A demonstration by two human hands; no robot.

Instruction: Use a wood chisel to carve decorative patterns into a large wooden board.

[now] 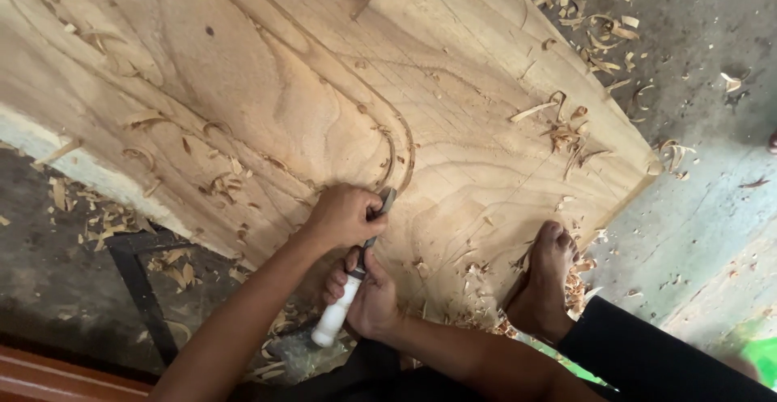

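Note:
A large pale wood panel (267,86) lies flat with a long curved groove (405,147) cut into it. My left hand (344,216) is closed around the metal shaft of a chisel (380,212), close to its tip, which rests at the lower end of the groove. Just behind it, my right hand (371,298) wraps around the chisel's white handle (334,319). My bare foot (549,276) presses on the panel's near edge to the right of the hands.
Wood shavings (566,135) lie scattered over the panel and on the grey concrete floor (704,38). A dark metal frame (142,285) shows below the panel at lower left. A reddish wooden edge (48,378) runs along the bottom left.

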